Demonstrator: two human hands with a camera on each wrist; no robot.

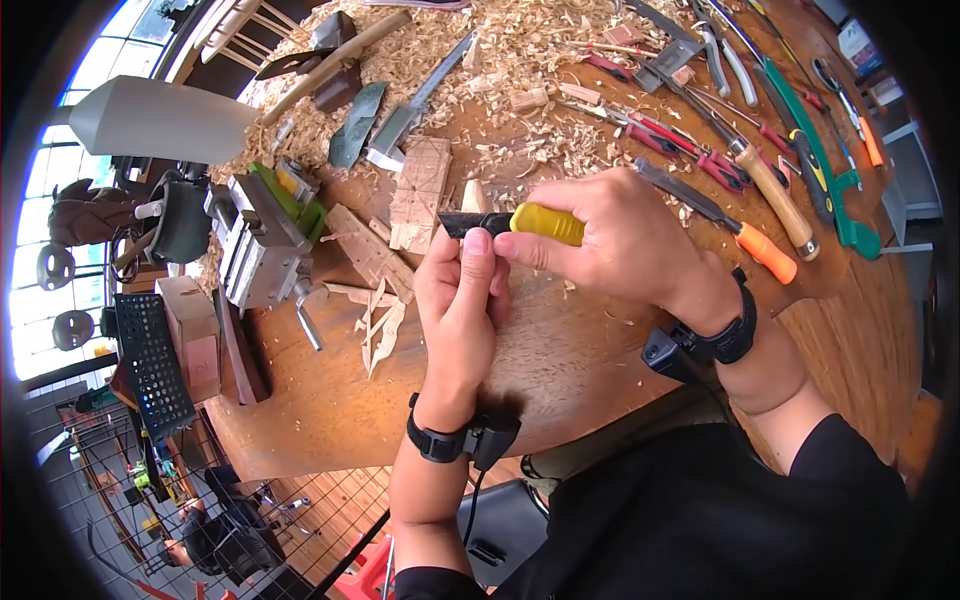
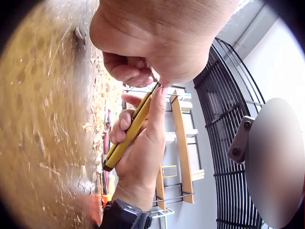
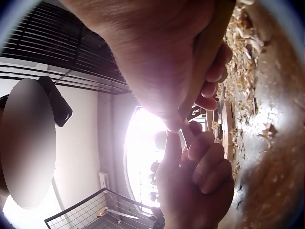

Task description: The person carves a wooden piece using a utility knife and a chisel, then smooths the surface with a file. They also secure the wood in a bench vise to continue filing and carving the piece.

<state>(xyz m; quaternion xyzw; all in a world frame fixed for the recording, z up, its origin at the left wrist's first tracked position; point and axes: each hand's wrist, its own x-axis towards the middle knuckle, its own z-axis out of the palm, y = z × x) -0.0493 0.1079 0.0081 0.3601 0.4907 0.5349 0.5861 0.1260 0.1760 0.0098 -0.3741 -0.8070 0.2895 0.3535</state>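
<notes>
My right hand (image 1: 625, 230) grips the yellow handle of a utility knife (image 1: 548, 224), its black blade pointing left. With the fingers curled, my left hand (image 1: 460, 295) holds a small pale piece of wood (image 1: 474, 196); the wood shows just past the blade, its lower part hidden by the hand. The left thumb lies at the back of the blade, and the right thumb tip is right beside it. In the left wrist view the yellow knife (image 2: 129, 134) runs diagonally through the right hand's fingers. The right wrist view shows the left hand (image 3: 193, 188) close under the right.
A wooden block (image 1: 420, 190) and a board (image 1: 370, 250) lie left of the hands. Wood shavings (image 1: 520, 60) spread over the far workbench (image 1: 330, 420). A metal vise (image 1: 262, 245) stands left. An orange-handled chisel (image 1: 765, 252), pliers (image 1: 715, 65) and a green saw (image 1: 855, 225) lie right.
</notes>
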